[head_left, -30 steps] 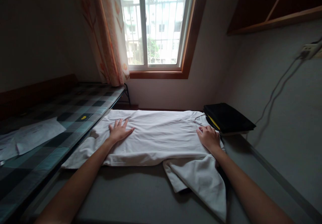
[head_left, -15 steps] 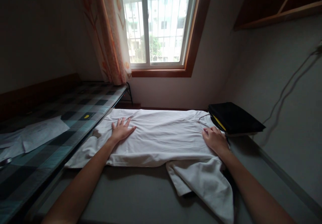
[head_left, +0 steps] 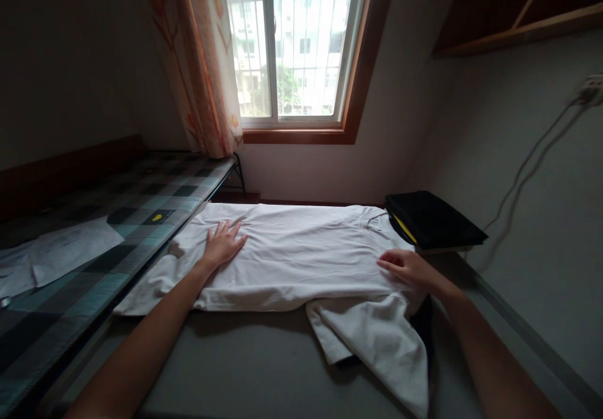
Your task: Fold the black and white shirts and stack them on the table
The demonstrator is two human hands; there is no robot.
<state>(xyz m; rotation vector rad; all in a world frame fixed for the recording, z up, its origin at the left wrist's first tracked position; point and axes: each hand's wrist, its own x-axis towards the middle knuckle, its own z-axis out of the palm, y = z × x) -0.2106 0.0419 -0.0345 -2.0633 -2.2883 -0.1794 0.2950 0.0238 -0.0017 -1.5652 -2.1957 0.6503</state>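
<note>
A white T-shirt [head_left: 301, 249] lies spread sideways over a grey surface, its collar end at the right. One sleeve [head_left: 372, 328] hangs towards me from its near right part. My left hand [head_left: 223, 244] rests flat on the left part of the shirt, fingers spread. At the collar end, my right hand [head_left: 409, 268] is over the cloth with its fingers curled together near the thumb. Whether any cloth is between those fingers is hidden.
A black case [head_left: 433, 218] with a yellow strip lies just beyond my right hand. Left of the grey surface [head_left: 245, 356] stands a bed with a checked mattress [head_left: 155, 196], holding papers [head_left: 70, 249]. A cable [head_left: 527, 161] hangs along the right wall. The window [head_left: 301, 48] is ahead.
My right hand has turned and come slightly nearer to me, its fingers now drawn together. My left hand stays on the shirt. The view has shifted slightly to the right.
</note>
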